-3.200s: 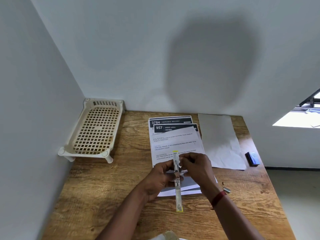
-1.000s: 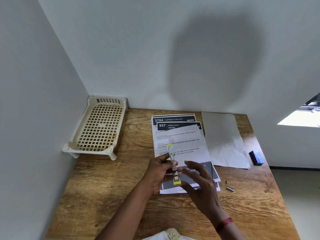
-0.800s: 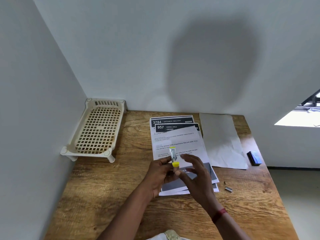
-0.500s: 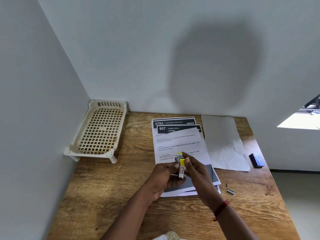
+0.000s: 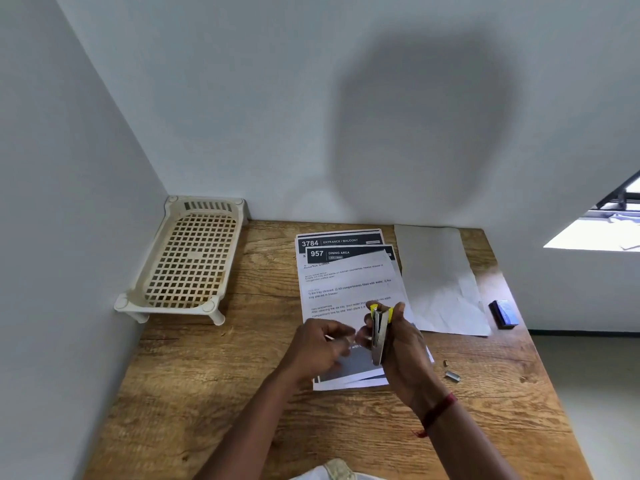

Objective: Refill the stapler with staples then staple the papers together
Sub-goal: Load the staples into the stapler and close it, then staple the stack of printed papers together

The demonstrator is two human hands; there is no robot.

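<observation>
My right hand [image 5: 406, 356] grips a small metal stapler [image 5: 378, 336] with yellow ends and holds it upright above the lower part of the paper stack. The stapler's two arms lie folded together. My left hand [image 5: 320, 351] is just left of it, apart from the stapler, motion-blurred, its fingers loosely curled. The printed papers [image 5: 346, 282] lie fanned in a loose stack in the middle of the wooden table [image 5: 207, 393]. Two short strips of loose staples [image 5: 452, 375] lie on the wood right of the stack.
A blank white sheet [image 5: 440, 278] lies right of the stack. A small blue staple box [image 5: 504, 314] sits near the table's right edge. A cream lattice tray [image 5: 190, 261] on short legs stands in the back-left corner against the walls.
The long opened stapler was folded shut between both hands. It has passed from my left hand to my right, and my left hand has let go and drawn back to the left.
</observation>
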